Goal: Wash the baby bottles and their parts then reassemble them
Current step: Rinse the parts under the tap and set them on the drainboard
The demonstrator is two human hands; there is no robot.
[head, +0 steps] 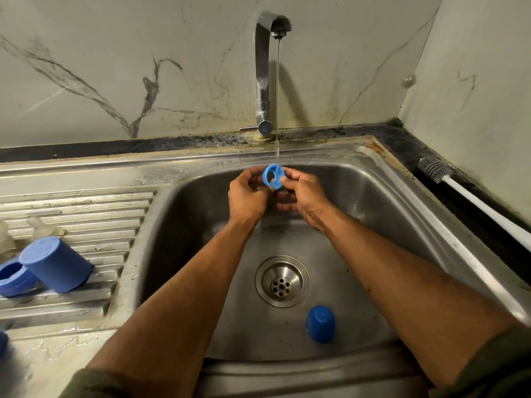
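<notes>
Blue collar rings: two. One [273, 176] held under the tap stream [277, 96] over the sink [382, 202]; one [13, 278] on the drainboard [86, 208].
Blue caps: two. One [56, 264] tipped against the drainboard ring; one [321, 324] on the basin floor near the drain [282, 281].
Clear teat: one [40, 225], on the drainboard.
Bottle brush: one [471, 196], on the right counter.
Left hand [248, 195]: fingers curled, pinching the held ring's left edge.
Right hand [306, 196]: thumb and fingers gripping its right edge.
Forearms: both extended over the basin.
</notes>
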